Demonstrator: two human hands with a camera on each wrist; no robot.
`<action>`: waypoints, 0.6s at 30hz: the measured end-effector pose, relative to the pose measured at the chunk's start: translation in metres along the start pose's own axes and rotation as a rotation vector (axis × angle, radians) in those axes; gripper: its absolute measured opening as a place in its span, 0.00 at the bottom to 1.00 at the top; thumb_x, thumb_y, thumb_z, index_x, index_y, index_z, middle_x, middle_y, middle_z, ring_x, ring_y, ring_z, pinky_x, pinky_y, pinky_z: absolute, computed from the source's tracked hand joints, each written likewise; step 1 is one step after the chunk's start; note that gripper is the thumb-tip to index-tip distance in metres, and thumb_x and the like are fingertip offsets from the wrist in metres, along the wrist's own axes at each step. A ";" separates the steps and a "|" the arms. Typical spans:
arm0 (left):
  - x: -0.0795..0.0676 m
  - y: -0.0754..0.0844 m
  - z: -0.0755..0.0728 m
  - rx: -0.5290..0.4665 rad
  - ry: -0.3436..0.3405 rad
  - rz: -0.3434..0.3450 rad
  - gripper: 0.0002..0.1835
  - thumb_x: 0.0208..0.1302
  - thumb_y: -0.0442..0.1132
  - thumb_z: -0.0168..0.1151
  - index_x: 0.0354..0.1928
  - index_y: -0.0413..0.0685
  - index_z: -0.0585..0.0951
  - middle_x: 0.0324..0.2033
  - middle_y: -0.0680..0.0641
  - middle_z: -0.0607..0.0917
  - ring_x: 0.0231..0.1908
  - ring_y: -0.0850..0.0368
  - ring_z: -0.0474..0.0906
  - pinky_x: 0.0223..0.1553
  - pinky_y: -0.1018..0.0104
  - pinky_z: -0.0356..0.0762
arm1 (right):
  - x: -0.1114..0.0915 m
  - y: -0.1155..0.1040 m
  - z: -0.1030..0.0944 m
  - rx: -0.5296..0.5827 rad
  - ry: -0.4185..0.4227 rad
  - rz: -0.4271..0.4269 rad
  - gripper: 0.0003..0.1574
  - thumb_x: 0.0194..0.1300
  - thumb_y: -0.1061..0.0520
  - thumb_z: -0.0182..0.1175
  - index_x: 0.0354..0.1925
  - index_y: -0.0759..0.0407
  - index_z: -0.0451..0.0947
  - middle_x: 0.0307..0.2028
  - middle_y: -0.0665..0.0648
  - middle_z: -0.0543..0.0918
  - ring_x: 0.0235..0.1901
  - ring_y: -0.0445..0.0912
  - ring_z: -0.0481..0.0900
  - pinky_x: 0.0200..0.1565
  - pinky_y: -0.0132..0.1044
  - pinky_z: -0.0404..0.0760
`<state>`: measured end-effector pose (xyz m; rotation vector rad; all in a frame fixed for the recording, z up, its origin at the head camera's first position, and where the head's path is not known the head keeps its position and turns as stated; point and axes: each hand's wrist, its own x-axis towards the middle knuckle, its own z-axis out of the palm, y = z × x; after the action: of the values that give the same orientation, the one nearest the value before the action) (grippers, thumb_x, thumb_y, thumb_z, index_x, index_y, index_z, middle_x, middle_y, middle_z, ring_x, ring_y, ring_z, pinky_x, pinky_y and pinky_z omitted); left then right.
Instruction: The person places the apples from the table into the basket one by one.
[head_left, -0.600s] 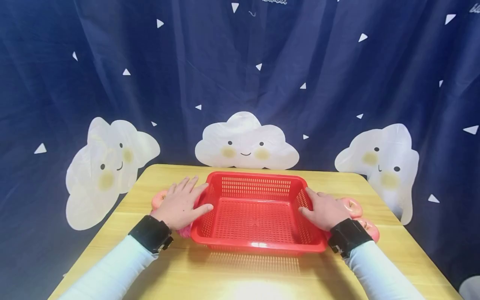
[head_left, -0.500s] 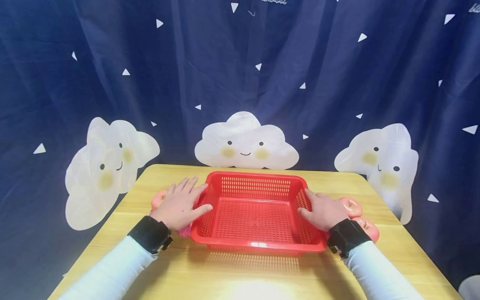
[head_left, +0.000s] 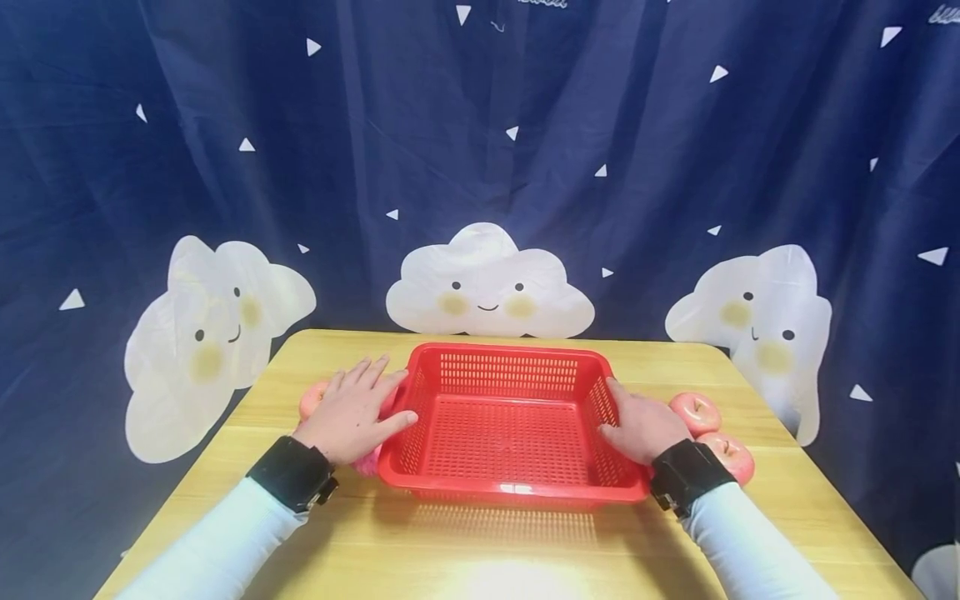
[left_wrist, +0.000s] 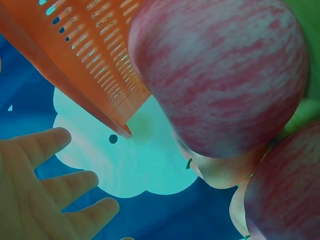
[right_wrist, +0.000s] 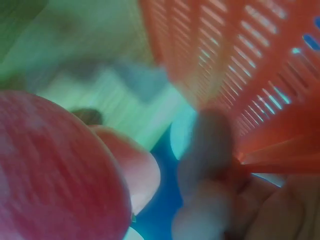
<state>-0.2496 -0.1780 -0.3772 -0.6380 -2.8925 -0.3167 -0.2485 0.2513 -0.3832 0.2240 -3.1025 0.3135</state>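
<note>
A red plastic basket (head_left: 510, 442) with slotted walls stands upright on the table between both hands. Over its left rim lies my left hand (head_left: 348, 417), fingers straight and spread; the left wrist view shows fingers (left_wrist: 75, 185) apart from the basket wall (left_wrist: 100, 60). At the right rim, my right hand (head_left: 647, 425) grips the side, thumb inside and curled fingers (right_wrist: 207, 150) along the outer wall. Red-streaked apples (left_wrist: 220, 70) lie close by the left hand, partly hidden under it in the head view. Two apples (head_left: 696, 413) (head_left: 727, 457) show beside the right hand.
The wooden table (head_left: 360, 550) carries the basket and the apples. Part of something pink (head_left: 367, 463) shows under the left hand, its kind unclear. A dark blue curtain (head_left: 480, 125) with smiling clouds hangs behind the table's far edge.
The head view has shifted slightly. My right hand has moved a little left, closer on the basket's side, uncovering more of the apples. The left hand has eased slightly left.
</note>
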 end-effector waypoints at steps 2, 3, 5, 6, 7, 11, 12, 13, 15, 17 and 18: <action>-0.001 -0.001 0.001 0.000 0.000 0.000 0.46 0.53 0.72 0.55 0.70 0.58 0.61 0.70 0.43 0.57 0.66 0.39 0.47 0.61 0.29 0.50 | 0.000 0.000 0.001 0.006 0.000 0.006 0.51 0.56 0.48 0.63 0.71 0.60 0.51 0.49 0.68 0.79 0.41 0.57 0.79 0.42 0.56 0.81; -0.001 -0.001 0.002 0.000 0.002 0.002 0.46 0.53 0.72 0.55 0.70 0.58 0.61 0.70 0.43 0.57 0.66 0.39 0.48 0.61 0.28 0.50 | 0.000 0.000 0.001 0.007 0.002 0.009 0.51 0.56 0.49 0.63 0.71 0.59 0.51 0.47 0.67 0.80 0.39 0.56 0.80 0.40 0.55 0.82; -0.001 -0.001 0.002 0.000 0.009 0.007 0.46 0.52 0.73 0.55 0.70 0.58 0.62 0.69 0.43 0.58 0.66 0.39 0.48 0.60 0.28 0.51 | -0.001 0.001 0.001 0.016 0.009 0.011 0.50 0.56 0.52 0.61 0.72 0.59 0.50 0.40 0.66 0.82 0.34 0.54 0.80 0.37 0.53 0.82; -0.001 -0.002 0.003 0.002 0.012 0.010 0.46 0.52 0.73 0.54 0.69 0.58 0.62 0.69 0.42 0.58 0.66 0.39 0.49 0.60 0.28 0.52 | -0.001 0.001 0.002 0.016 0.015 0.006 0.50 0.56 0.53 0.61 0.71 0.59 0.50 0.38 0.65 0.82 0.32 0.52 0.80 0.36 0.52 0.82; -0.002 -0.002 0.004 0.004 0.014 0.013 0.46 0.52 0.73 0.55 0.69 0.58 0.63 0.69 0.42 0.58 0.66 0.39 0.49 0.60 0.28 0.52 | -0.001 0.001 0.002 0.018 0.020 0.000 0.49 0.56 0.54 0.60 0.71 0.59 0.50 0.35 0.64 0.82 0.31 0.51 0.79 0.35 0.52 0.82; -0.003 -0.003 0.006 -0.003 0.023 0.017 0.44 0.53 0.70 0.57 0.68 0.57 0.64 0.68 0.41 0.60 0.65 0.40 0.51 0.59 0.28 0.53 | -0.003 0.001 0.005 0.025 0.028 -0.028 0.49 0.56 0.57 0.59 0.71 0.61 0.50 0.31 0.62 0.82 0.29 0.50 0.79 0.34 0.50 0.82; -0.004 -0.004 0.007 -0.003 0.024 0.014 0.43 0.53 0.69 0.58 0.68 0.57 0.64 0.68 0.41 0.60 0.65 0.40 0.52 0.59 0.28 0.53 | -0.003 0.001 0.006 0.025 0.028 -0.030 0.49 0.56 0.57 0.59 0.71 0.61 0.50 0.32 0.63 0.82 0.29 0.50 0.79 0.33 0.50 0.82; -0.004 -0.005 0.008 -0.008 0.026 0.009 0.43 0.53 0.68 0.59 0.68 0.57 0.65 0.68 0.41 0.61 0.65 0.40 0.52 0.58 0.27 0.53 | -0.003 0.001 0.006 0.032 0.024 -0.026 0.49 0.56 0.57 0.59 0.71 0.61 0.50 0.32 0.63 0.82 0.28 0.49 0.79 0.33 0.49 0.82; -0.005 -0.006 0.008 -0.018 0.030 -0.002 0.42 0.52 0.67 0.61 0.68 0.58 0.65 0.67 0.42 0.61 0.64 0.40 0.53 0.58 0.27 0.54 | -0.004 0.000 0.006 0.037 0.024 -0.021 0.49 0.56 0.57 0.59 0.72 0.60 0.50 0.33 0.63 0.82 0.28 0.49 0.79 0.32 0.49 0.82; -0.006 -0.007 0.008 -0.034 0.034 -0.009 0.41 0.53 0.66 0.61 0.67 0.59 0.65 0.67 0.42 0.62 0.64 0.40 0.53 0.57 0.27 0.55 | -0.004 0.000 0.005 0.044 0.018 -0.012 0.49 0.56 0.58 0.59 0.72 0.60 0.49 0.32 0.62 0.82 0.28 0.49 0.79 0.32 0.49 0.82; -0.006 -0.008 0.007 -0.041 0.037 -0.012 0.41 0.53 0.66 0.61 0.67 0.59 0.66 0.66 0.42 0.63 0.64 0.41 0.53 0.57 0.27 0.55 | -0.003 0.000 0.004 0.044 0.016 -0.007 0.49 0.56 0.58 0.58 0.72 0.59 0.49 0.32 0.62 0.82 0.28 0.49 0.79 0.32 0.49 0.82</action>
<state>-0.2485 -0.1854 -0.3864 -0.6148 -2.8626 -0.3860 -0.2451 0.2510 -0.3874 0.2320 -3.0811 0.3820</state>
